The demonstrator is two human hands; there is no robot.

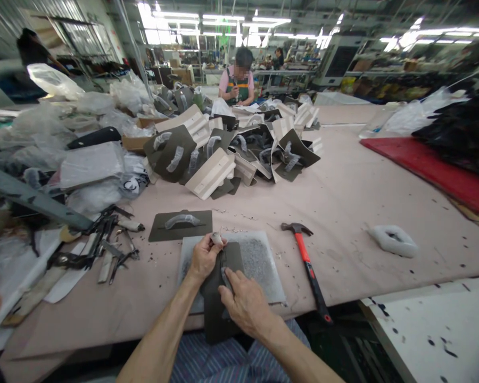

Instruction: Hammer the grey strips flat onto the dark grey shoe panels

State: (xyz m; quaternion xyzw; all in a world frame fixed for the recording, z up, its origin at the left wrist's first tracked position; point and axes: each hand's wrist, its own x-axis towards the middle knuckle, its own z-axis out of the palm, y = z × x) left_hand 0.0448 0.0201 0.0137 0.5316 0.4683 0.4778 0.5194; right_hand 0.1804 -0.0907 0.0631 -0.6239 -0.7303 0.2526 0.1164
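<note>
My left hand (203,258) is closed in a pinch around a small tool with a whitish wrapped handle (216,239); its working end is hidden. Under both hands lies a dark grey-green panel (217,325), its near end past the table's front edge. My right hand (247,300) bears on the panel's plastic-wrapped handle, fingers and thumb pressed to it. Beneath the panel is a worn pale board (262,259). A second dark panel (201,230) with a wrapped handle rests just beyond, and a claw hammer (308,266) with a red-and-black handle lies to the right.
Several panels (178,154) are heaped across the table. Hand tools (107,242) lie at left, near plastic-wrapped goods (91,165) and a metal bar (35,197). A white foam-like block (394,240) and a red sheet (431,170) are at right. A person (236,80) sits opposite.
</note>
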